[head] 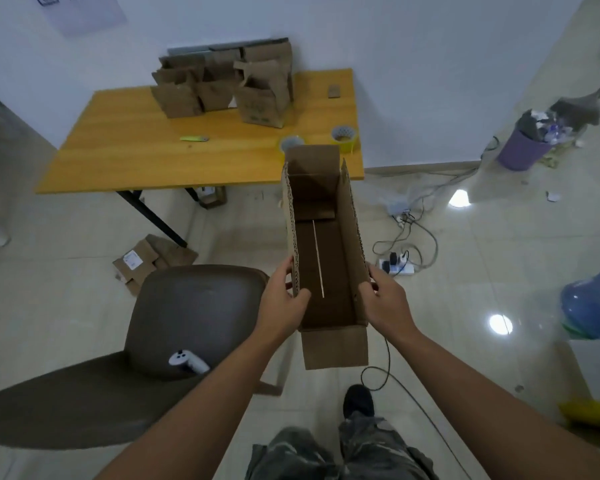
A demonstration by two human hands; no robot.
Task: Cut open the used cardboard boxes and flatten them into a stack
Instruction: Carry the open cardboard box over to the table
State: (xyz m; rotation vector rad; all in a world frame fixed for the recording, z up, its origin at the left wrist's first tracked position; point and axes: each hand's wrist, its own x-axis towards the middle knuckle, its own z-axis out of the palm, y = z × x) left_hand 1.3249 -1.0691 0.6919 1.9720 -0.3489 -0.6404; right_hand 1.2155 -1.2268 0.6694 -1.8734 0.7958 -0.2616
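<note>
My left hand (284,299) grips the left wall of the open cardboard box (326,258); my right hand (383,299) grips the right wall. The box hangs between them above the floor (465,271), its long axis running away from me toward the table (153,154). Both hands sit at the near end, equally close. On the table stand further boxes (222,88), a green cutter (194,138) and tape rolls (343,136). A chair (187,306) is to my left.

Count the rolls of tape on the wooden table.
2. A yellow tape roll sits near the table's right front corner; a second tape roll lies just left, partly hidden behind the long open cardboard box.
</note>
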